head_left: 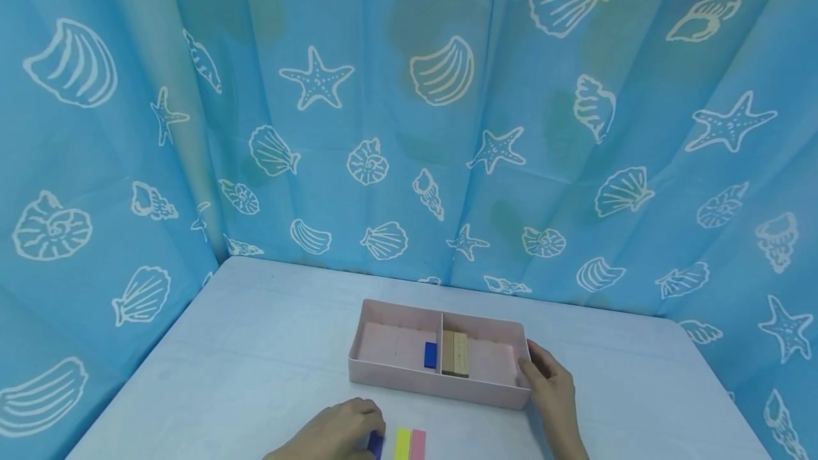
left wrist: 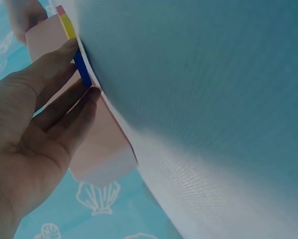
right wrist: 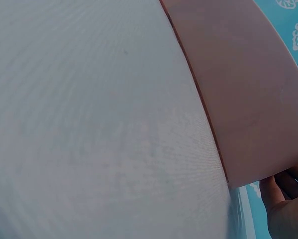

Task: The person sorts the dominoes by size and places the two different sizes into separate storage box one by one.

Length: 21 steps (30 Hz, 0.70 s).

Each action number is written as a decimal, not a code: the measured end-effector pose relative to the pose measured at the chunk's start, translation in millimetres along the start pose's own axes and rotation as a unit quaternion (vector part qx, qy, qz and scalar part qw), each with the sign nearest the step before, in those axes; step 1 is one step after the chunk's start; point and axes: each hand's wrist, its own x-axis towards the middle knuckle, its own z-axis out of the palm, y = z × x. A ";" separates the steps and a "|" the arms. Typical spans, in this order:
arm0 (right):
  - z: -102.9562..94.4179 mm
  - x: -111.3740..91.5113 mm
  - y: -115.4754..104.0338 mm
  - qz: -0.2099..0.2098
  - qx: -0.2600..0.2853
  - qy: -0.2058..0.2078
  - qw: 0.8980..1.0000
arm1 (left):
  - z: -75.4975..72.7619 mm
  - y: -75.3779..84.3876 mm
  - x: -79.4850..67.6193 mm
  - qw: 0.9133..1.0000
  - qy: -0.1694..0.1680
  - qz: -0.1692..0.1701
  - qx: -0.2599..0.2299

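Note:
A pale pink two-compartment box [head_left: 409, 377] stands on the table. My left hand [head_left: 335, 431] is in front of it, low in the head view, with thumb and fingers at the ends of a dark blue block [left wrist: 81, 68]. The hand partly hides that block in the head view. My right hand [head_left: 554, 392] grips the box's right end, thumb over the rim and fingers outside. A yellow block [head_left: 402, 444] and a pink block [head_left: 418, 444] lie side by side just right of the left hand.
Inside the left compartment a blue block [head_left: 431, 355] lies against the divider [head_left: 442, 325]. Tan wooden blocks [head_left: 461, 353] sit in the right compartment, also by the divider. A blue curtain [head_left: 383, 119] with white shell prints surrounds the white table [head_left: 268, 332].

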 end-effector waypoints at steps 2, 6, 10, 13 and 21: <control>-0.1 0.2 0.3 0.002 0.002 -0.001 1.000 | -0.7 0.4 -0.1 1.000 0.001 0.002 0.002; 0.3 0.0 -0.2 0.001 0.002 -0.003 1.000 | -2.2 1.0 -0.3 1.000 0.001 -0.002 0.002; 0.6 -0.7 -0.7 0.001 0.004 -0.007 1.000 | -5.8 2.8 -0.9 1.000 0.001 -0.012 -0.007; 0.6 -0.8 -0.9 0.000 0.002 -0.006 1.000 | -10.6 5.2 -1.3 1.000 0.004 -0.021 -0.021; 0.4 -0.9 -1.4 -0.002 0.001 -0.003 1.000 | -21.6 12.8 2.2 0.996 0.003 -0.073 -0.042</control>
